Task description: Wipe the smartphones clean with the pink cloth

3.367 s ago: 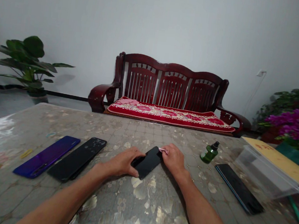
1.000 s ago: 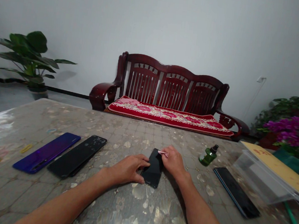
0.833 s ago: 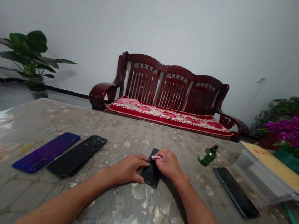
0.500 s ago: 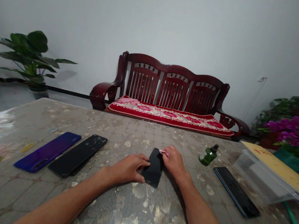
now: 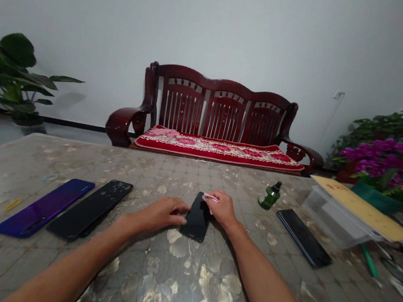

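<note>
A black smartphone (image 5: 196,220) lies flat on the table in front of me, its dark glossy face up. My left hand (image 5: 165,213) rests at the phone's left edge, thumb and fingers apart, fingertips at its side and not wrapped around it. Pinched in my right hand (image 5: 222,209) is a small pink cloth (image 5: 210,197), pressed on the upper right part of the phone. My right fingers are bent and partly hide that corner.
To the left lie a purple-blue phone (image 5: 47,206) and dark stacked phones or covers (image 5: 91,208). On the right stand a green spray bottle (image 5: 269,196), another phone (image 5: 302,237) and a clear plastic box (image 5: 335,217) under a yellow board (image 5: 362,208). A wooden bench (image 5: 224,110) is beyond the table.
The view has turned slightly right. My left fingers have drawn back from the phone's face to its left edge. My right hand with the cloth has shifted slightly inward across its top.
</note>
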Demonstrator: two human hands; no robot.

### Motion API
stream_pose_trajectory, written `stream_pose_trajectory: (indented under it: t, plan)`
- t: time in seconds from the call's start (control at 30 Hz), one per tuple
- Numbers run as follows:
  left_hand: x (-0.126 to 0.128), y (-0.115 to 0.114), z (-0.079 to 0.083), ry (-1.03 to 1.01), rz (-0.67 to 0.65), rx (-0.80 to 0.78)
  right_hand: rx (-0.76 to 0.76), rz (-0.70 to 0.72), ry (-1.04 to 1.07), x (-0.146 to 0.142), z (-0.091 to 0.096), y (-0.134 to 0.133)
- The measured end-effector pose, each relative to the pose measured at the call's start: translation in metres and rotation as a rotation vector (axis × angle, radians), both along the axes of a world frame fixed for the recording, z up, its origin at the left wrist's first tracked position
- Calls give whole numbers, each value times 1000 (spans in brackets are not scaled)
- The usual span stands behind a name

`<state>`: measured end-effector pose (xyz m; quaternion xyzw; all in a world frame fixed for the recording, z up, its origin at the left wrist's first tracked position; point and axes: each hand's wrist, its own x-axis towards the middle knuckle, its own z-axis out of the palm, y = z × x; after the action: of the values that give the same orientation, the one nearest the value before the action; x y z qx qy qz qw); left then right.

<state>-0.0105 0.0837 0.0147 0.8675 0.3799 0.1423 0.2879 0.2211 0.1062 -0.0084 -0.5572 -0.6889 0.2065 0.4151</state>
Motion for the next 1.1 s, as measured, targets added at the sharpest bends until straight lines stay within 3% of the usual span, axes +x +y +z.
stream_pose_trajectory:
  t: [0.17,0.33,0.5,0.7,0.87,1.1]
  plan:
    - [7,19,4,129,63,214,-27,-43,178,3,-11,9]
    - [24,39,5,198,-121,379,-68,-117,385,6,-15,14]
    - [45,46,8,254,-295,366,-63,-176,553,10,-14,17]
    - [63,41,20,448,-286,367,-66,-179,531,12,-12,18]
    - [69,34,24,504,-195,358,-78,-180,572,12,-11,17]
    - [44,27,39,632,138,149,-137,-138,657,12,-8,15]
